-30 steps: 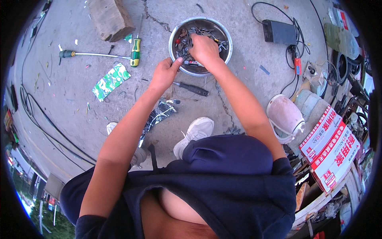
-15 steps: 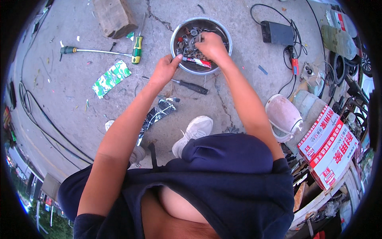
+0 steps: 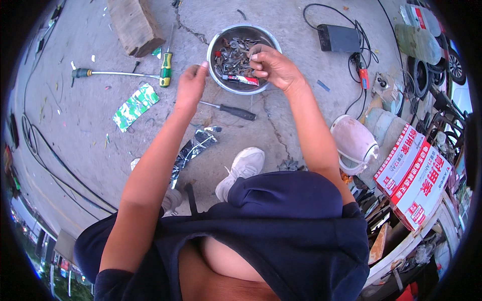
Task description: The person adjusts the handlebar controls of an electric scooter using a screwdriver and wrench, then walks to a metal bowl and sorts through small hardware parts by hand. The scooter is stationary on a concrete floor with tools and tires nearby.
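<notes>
A round steel bowl (image 3: 275,48) stands on the concrete, filled with small metal parts such as bolts and nuts (image 3: 233,56). A small red, white and black tube (image 3: 242,80) lies on top of them near the bowl's near side. Over the bowl's right rim is my right hand (image 3: 276,70), its thumb and fingers pinched together; whatever they hold is too small to make out. My left hand (image 3: 191,88) hovers at the bowl's left rim, thumb raised apart from loosely bent fingers, with nothing visible in it. A dark-handled screwdriver (image 3: 237,112) lies just nearer than the bowl.
To the left lie a green-and-yellow screwdriver (image 3: 165,70), a long rod tool (image 3: 120,73), a wood block (image 3: 134,27) and a green-white wrapper (image 3: 135,107). On the right are a black power adapter (image 3: 339,38) with cables, a pinkish container (image 3: 353,138) and a red-white carton (image 3: 414,175).
My right hand has lifted out of the parts toward the bowl's right rim. My left thumb has come off the left rim, and that hand has shifted left. The view has shifted slightly.
</notes>
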### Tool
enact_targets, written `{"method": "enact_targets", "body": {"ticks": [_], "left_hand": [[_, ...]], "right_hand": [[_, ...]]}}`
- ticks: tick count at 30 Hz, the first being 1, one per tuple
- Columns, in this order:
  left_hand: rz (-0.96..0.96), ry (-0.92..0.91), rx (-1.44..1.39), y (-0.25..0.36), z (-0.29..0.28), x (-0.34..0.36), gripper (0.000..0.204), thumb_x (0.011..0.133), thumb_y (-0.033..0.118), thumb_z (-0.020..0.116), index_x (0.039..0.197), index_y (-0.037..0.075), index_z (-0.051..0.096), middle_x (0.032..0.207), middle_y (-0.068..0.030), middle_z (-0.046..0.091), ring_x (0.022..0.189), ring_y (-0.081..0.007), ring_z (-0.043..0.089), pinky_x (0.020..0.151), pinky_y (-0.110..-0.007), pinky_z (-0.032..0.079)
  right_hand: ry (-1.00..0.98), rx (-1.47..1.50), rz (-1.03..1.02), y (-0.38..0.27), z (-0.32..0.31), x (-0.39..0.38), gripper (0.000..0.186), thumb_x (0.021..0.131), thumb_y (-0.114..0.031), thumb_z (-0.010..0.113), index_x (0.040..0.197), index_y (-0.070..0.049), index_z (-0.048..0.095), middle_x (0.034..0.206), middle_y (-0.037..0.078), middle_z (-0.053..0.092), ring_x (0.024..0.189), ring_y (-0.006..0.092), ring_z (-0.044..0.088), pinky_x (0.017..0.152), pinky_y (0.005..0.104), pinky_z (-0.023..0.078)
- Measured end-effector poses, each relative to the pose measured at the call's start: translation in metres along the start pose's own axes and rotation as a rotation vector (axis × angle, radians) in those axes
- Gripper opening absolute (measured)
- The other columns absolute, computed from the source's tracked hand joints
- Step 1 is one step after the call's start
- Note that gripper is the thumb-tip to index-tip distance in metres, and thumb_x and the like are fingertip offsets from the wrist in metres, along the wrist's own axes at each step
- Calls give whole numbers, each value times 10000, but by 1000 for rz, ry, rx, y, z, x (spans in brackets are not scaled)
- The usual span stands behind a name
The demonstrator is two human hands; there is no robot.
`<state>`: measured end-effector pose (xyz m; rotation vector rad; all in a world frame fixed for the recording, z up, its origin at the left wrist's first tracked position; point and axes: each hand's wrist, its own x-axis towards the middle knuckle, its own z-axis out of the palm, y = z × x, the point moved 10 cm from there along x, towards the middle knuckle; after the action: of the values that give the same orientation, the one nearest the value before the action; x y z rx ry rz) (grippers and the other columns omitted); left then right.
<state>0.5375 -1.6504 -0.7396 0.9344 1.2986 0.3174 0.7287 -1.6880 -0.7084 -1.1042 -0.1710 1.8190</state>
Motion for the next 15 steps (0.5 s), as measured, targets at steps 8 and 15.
{"method": "enact_targets", "body": {"ticks": [8,15], "left_hand": [[-163,-365,-795,22,30,-9,271,970,290,484,858,49,537,586,23,352,498,-96,292,448,-244,268],[-233,-479,-764,15,61,-25,227,949,225,532,1007,13,589,738,-12,535,603,-102,418,536,-241,336]], "right_hand": [[-128,-89,-120,-19,28,-26,134,826,-64,639,931,-21,567,848,93,624,614,86,542,488,198,405],[36,-305,-255,-25,24,-41,190,850,-49,636,1032,-19,591,850,57,647,658,83,583,550,206,471]]}}
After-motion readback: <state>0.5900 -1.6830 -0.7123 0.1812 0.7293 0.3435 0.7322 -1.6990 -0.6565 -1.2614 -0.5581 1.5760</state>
